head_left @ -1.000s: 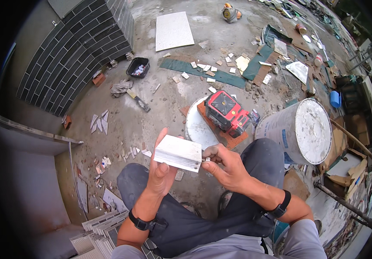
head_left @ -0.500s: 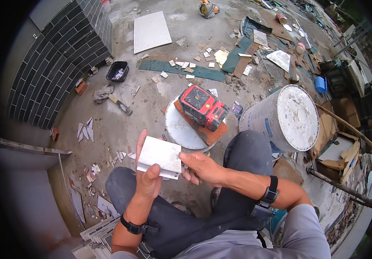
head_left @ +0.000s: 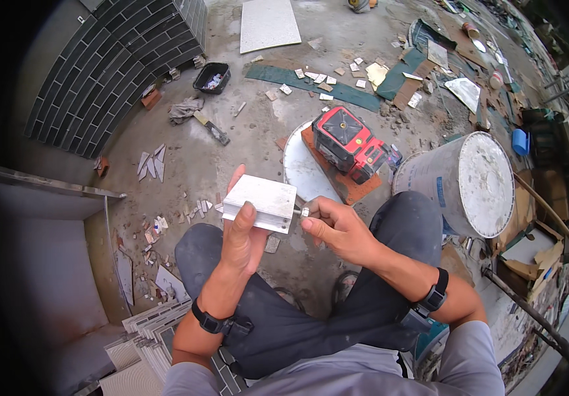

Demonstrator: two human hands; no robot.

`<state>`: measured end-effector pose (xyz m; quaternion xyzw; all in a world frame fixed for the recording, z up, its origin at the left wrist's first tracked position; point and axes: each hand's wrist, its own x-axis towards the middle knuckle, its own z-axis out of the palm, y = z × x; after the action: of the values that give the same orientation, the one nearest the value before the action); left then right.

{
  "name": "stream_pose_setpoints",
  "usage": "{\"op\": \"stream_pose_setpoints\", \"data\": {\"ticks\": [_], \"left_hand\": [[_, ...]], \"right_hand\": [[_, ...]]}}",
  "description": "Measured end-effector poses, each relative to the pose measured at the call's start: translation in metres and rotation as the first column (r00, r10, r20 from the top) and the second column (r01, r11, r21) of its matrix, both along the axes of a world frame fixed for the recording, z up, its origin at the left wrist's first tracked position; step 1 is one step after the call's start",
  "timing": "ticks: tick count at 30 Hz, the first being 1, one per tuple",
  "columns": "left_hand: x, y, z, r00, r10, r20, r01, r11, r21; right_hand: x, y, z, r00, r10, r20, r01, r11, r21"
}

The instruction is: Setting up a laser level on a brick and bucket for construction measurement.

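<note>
My left hand (head_left: 239, 241) is wrapped round a white, flat-topped metal block (head_left: 261, 193) with stepped, grooved sides, the thumb pressed on its near edge. At the block's right end, my right hand (head_left: 344, 228) pinches a small silver bolt-like fitting (head_left: 305, 212) between thumb and fingers. A thin shank joins this fitting to the block's end; whether it is threaded in cannot be made out. Just beyond my hands, a red and black laser level (head_left: 350, 142) rests on an orange slab (head_left: 352, 189) across a round white lid (head_left: 301, 168).
To the right stands a large white bucket (head_left: 485, 185). Ahead lie a white panel (head_left: 269, 26), a black tub (head_left: 212, 78), a scraper (head_left: 212, 129) and scattered tile pieces. Stacked tiles (head_left: 142, 356) are at lower left, below a dark brick-patterned wall (head_left: 99, 86).
My right hand has drawn back from the block's edge to the right, and the silver fitting now shows in its fingers. The view has shifted, moving the surroundings rightward.
</note>
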<state>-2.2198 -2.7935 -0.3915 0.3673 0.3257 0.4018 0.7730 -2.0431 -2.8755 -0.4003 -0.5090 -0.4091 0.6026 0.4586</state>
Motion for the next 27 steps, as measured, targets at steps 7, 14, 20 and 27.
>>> {"op": "stream_pose_setpoints", "data": {"ticks": [7, 14, 20, 27], "left_hand": [[0.002, -0.003, 0.003, 0.998, -0.037, 0.046, 0.037, 0.999, 0.009], [0.004, 0.002, -0.001, 0.998, -0.014, 0.068, 0.018, 0.999, -0.047], [0.003, 0.003, -0.001, 0.999, -0.018, 0.043, 0.019, 0.999, -0.028], [-0.001, 0.007, -0.002, 0.996, -0.048, 0.069, 0.052, 0.997, -0.057]], "right_hand": [[0.013, 0.002, -0.003, 0.925, 0.039, -0.378, -0.155, 0.947, -0.281], [0.005, 0.000, -0.011, 0.998, -0.040, 0.053, 0.037, 0.998, 0.053], [0.009, 0.002, 0.000, 0.966, -0.032, 0.258, -0.008, 0.989, 0.150], [0.013, 0.004, 0.000, 0.907, 0.016, 0.421, -0.131, 0.961, 0.245]]}}
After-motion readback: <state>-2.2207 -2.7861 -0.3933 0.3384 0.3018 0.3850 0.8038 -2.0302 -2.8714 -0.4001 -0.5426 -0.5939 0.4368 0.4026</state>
